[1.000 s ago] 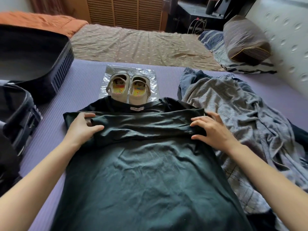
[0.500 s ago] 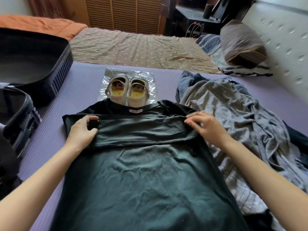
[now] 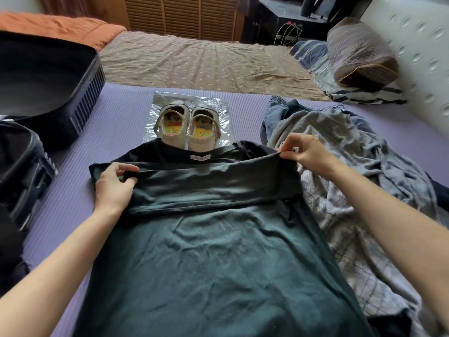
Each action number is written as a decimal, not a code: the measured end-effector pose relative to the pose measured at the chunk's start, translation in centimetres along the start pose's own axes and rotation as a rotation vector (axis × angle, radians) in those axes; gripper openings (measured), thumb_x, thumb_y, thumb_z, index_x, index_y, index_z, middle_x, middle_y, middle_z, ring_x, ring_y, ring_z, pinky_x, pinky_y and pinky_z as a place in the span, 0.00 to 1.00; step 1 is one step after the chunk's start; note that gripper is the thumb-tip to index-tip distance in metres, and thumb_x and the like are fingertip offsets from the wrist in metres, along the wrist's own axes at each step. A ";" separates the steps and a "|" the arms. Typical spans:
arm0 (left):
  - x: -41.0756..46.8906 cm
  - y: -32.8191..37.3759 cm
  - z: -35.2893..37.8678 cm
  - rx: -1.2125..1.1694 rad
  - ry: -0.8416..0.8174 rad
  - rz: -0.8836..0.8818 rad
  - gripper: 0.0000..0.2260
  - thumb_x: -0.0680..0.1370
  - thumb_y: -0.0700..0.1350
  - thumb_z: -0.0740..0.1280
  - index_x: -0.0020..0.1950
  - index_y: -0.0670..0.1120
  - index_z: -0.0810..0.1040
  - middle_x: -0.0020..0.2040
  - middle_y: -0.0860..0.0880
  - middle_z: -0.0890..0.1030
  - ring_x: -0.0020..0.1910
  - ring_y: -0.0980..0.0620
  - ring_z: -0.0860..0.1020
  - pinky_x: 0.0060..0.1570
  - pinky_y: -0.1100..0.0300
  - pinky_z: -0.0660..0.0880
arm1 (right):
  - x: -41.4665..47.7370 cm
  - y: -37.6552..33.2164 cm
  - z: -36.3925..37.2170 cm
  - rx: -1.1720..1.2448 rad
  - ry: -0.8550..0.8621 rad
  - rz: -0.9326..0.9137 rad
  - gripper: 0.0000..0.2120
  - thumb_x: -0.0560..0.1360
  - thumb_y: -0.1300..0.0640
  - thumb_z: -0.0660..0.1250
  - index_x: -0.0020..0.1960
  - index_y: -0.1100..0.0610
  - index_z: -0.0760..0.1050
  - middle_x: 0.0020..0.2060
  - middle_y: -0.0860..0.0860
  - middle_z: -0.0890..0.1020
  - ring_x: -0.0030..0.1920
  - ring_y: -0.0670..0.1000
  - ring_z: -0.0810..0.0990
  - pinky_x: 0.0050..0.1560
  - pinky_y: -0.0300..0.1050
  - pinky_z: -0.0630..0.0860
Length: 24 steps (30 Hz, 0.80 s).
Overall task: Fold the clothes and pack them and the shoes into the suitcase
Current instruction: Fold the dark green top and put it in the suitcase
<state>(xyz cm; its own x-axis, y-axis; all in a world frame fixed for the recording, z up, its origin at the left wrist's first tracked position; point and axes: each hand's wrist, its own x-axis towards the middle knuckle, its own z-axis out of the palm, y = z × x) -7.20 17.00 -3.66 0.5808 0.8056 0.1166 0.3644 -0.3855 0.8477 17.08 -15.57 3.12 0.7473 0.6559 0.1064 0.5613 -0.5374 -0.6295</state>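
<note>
A dark green T-shirt (image 3: 213,259) lies flat on the purple mat, its upper part folded into a band across the chest. My left hand (image 3: 114,186) pinches the band's left end. My right hand (image 3: 306,152) pinches the band's right corner, lifted slightly off the shirt. Beyond the collar stands a pair of small beige shoes (image 3: 188,127) on a clear plastic bag (image 3: 226,113). An open black suitcase (image 3: 48,81) sits at the far left.
A heap of grey plaid and blue clothes (image 3: 340,166) lies right of the shirt, partly under my right arm. A second black bag (image 3: 21,166) is at the left edge. A beige mattress (image 3: 194,62) and a striped pillow (image 3: 359,52) lie behind.
My right hand has gone from lying flat on the band to pinching its right corner and lifting it up and outward. My left hand has stayed at the band's left end.
</note>
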 end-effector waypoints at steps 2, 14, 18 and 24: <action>0.2 -0.3 0.1 -0.009 -0.010 0.005 0.09 0.74 0.33 0.67 0.49 0.45 0.79 0.49 0.50 0.78 0.52 0.51 0.75 0.54 0.61 0.68 | 0.1 -0.3 -0.2 0.018 -0.086 0.045 0.10 0.73 0.64 0.71 0.39 0.51 0.75 0.39 0.48 0.81 0.41 0.45 0.79 0.38 0.32 0.72; 0.0 0.0 0.1 0.002 0.044 0.008 0.10 0.75 0.34 0.65 0.52 0.46 0.79 0.50 0.50 0.78 0.53 0.52 0.74 0.54 0.61 0.68 | 0.4 0.2 0.8 -0.189 0.080 0.062 0.17 0.70 0.71 0.65 0.41 0.49 0.73 0.35 0.48 0.76 0.43 0.53 0.76 0.56 0.48 0.68; -0.4 -0.1 0.5 0.173 0.026 0.103 0.15 0.73 0.32 0.65 0.57 0.44 0.78 0.57 0.40 0.75 0.59 0.42 0.72 0.63 0.54 0.66 | -0.2 1.0 2.3 -0.531 0.127 0.036 0.16 0.72 0.70 0.63 0.39 0.50 0.76 0.41 0.47 0.75 0.53 0.53 0.72 0.55 0.47 0.56; -3.3 0.4 1.8 0.349 -0.169 0.522 0.16 0.75 0.37 0.68 0.63 0.42 0.77 0.66 0.41 0.72 0.69 0.43 0.66 0.69 0.56 0.56 | -3.7 -0.6 4.6 -0.492 0.364 -0.146 0.09 0.75 0.55 0.62 0.50 0.56 0.80 0.48 0.51 0.82 0.53 0.55 0.77 0.55 0.42 0.58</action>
<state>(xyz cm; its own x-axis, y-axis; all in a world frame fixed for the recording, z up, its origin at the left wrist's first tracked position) -7.67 13.32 -4.62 0.8416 0.4023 0.3605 0.2020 -0.8533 0.4808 12.34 -15.25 -0.45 0.6752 0.5647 0.4747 0.6998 -0.6938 -0.1700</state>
